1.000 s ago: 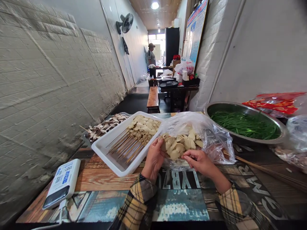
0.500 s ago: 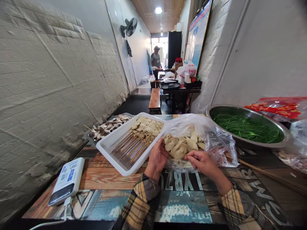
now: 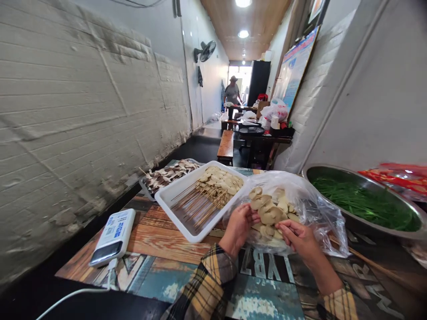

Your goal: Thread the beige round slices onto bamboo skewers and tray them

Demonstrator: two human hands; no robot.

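Observation:
A row of overlapping thin beige slices (image 3: 271, 214) is held up over an open clear plastic bag (image 3: 322, 213) of similar slices. My left hand (image 3: 238, 227) has its fingers closed at the row's left side. My right hand (image 3: 299, 238) pinches at the row's lower right end; any stick inside is hidden by slices and fingers. Left of the bag, a white tray (image 3: 164, 202) holds finished skewers of beige slices (image 3: 222, 180), their bare wooden sticks (image 3: 196, 202) pointing toward the near left.
A steel basin (image 3: 420, 222) of green chives (image 3: 363, 204) stands right, loose sticks (image 3: 373, 262) nearby. Behind the white tray lies a tray of dark-and-white skewered pieces (image 3: 171, 173). A white cabled device (image 3: 113, 238) lies left. A person (image 3: 232, 91) stands far back.
The row of slices has come up from the pile, between both hands. My view has shifted left and up, so the scene sits farther right and lower.

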